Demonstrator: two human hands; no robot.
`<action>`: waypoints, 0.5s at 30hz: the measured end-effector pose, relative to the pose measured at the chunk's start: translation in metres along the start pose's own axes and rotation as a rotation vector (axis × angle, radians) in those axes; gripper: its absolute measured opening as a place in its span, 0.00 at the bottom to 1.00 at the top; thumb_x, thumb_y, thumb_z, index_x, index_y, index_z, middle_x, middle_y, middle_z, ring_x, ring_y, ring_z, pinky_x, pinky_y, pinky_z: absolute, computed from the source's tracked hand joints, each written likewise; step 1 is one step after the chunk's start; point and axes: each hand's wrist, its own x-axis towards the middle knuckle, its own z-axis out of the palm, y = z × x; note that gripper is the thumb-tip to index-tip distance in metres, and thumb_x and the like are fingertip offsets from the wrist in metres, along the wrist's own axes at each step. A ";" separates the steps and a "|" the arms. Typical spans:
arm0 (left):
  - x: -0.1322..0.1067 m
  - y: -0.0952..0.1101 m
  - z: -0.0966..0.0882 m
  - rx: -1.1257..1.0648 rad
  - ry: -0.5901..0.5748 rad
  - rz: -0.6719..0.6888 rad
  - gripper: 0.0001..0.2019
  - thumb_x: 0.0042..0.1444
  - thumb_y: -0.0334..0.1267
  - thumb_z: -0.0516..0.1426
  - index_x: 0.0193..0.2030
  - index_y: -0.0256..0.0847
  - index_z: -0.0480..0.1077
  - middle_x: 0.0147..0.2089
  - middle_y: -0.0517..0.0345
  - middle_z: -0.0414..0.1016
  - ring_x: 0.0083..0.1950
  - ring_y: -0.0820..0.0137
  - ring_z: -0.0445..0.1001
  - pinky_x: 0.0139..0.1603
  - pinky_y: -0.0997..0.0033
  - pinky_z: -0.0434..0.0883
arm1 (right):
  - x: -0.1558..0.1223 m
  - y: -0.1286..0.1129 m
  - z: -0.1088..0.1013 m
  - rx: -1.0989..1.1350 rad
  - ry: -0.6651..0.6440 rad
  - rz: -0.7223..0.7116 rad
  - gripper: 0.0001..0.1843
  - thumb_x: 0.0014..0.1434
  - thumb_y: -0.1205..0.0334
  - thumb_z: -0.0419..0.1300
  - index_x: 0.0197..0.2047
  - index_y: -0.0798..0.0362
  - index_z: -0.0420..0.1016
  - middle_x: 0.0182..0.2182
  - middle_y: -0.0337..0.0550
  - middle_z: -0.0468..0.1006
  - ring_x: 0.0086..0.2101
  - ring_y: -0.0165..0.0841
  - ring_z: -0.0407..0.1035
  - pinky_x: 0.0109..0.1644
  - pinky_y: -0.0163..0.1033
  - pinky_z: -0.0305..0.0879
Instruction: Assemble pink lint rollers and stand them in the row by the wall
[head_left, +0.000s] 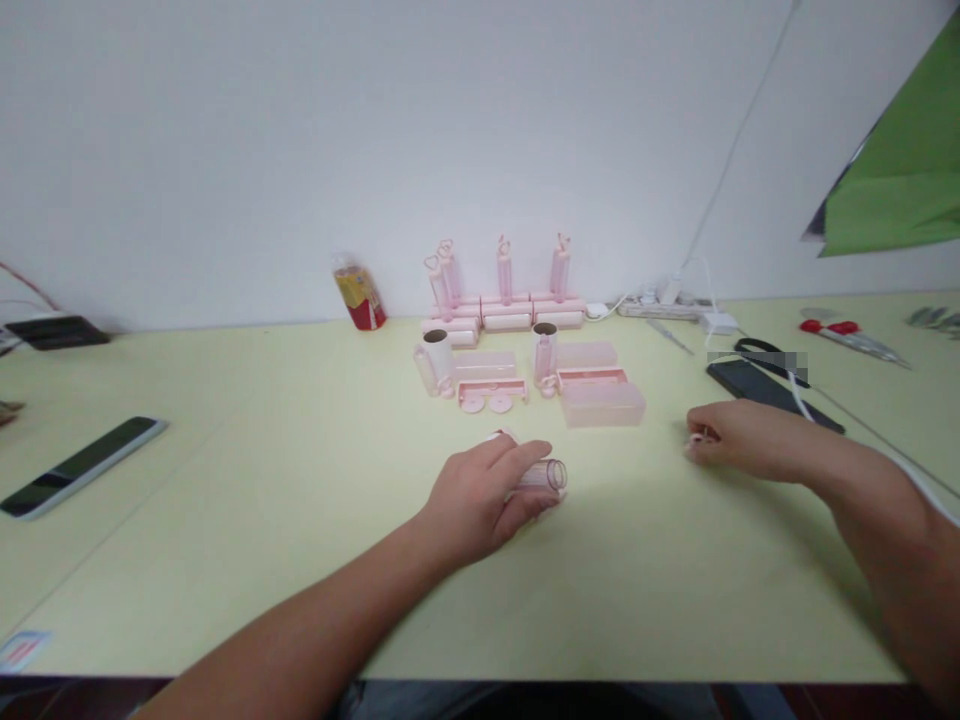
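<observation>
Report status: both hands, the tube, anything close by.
Left hand around transparent pink tube, open end uncapped. Right hand apart, holding small pale-pink piece. Translucent pink cover beyond tube; dark flat device beside right hand.

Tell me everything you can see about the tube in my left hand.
The tube is see-through with a pinkish tint and looks like plastic. It lies roughly sideways, its round, ringed end pointing right, with no cap on that end. Your left hand grips it, thumb on the near side, covering the other end. It's low over the table; whether it touches the surface is unclear.
</observation>
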 end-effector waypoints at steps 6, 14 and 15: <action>0.002 0.004 0.001 0.041 -0.116 -0.087 0.21 0.66 0.49 0.50 0.59 0.39 0.62 0.47 0.48 0.76 0.45 0.63 0.75 0.44 0.63 0.73 | -0.013 -0.056 -0.003 0.421 -0.052 -0.291 0.16 0.61 0.49 0.58 0.30 0.52 0.71 0.22 0.36 0.69 0.24 0.30 0.62 0.28 0.35 0.53; 0.003 0.009 0.004 0.098 -0.159 -0.026 0.19 0.65 0.52 0.51 0.54 0.42 0.68 0.36 0.55 0.76 0.33 0.69 0.74 0.32 0.71 0.68 | -0.040 -0.111 0.023 0.918 -0.123 -0.412 0.13 0.63 0.51 0.60 0.37 0.54 0.72 0.25 0.38 0.72 0.27 0.29 0.64 0.30 0.34 0.59; 0.002 0.009 0.005 0.100 -0.151 -0.023 0.19 0.64 0.52 0.51 0.54 0.43 0.69 0.36 0.55 0.76 0.32 0.70 0.74 0.32 0.72 0.68 | -0.041 -0.112 0.024 0.887 -0.091 -0.419 0.13 0.63 0.51 0.60 0.37 0.53 0.73 0.26 0.38 0.72 0.27 0.29 0.63 0.30 0.34 0.59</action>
